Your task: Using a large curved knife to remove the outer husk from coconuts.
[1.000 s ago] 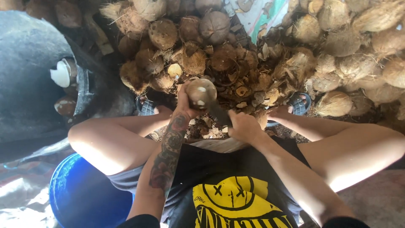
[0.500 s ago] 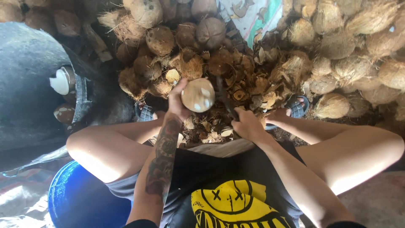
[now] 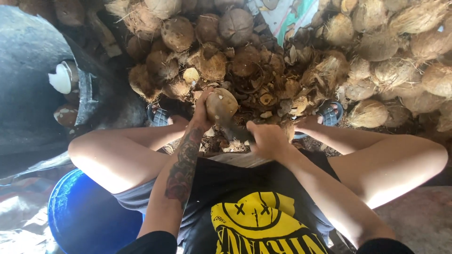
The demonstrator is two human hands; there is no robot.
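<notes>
- Left hand (image 3: pixel 202 113) is clamped around a pale, mostly husked coconut (image 3: pixel 222 104), held between the knees.
- Right hand (image 3: pixel 267 140) is closed on a dark blade (image 3: pixel 233 130) set against its underside.
- Brown patches remain on the shell; a heap of unhusked coconuts (image 3: pixel 376 70) waits beyond.

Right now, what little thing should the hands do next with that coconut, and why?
Probably another short scraping stroke. The left hand holds the coconut up between the knees, and the right hand presses a dark blade against its underside. The shell looks mostly bare and pale, so turning it slightly to reach any husk left seems a sensible follow-up.
</notes>
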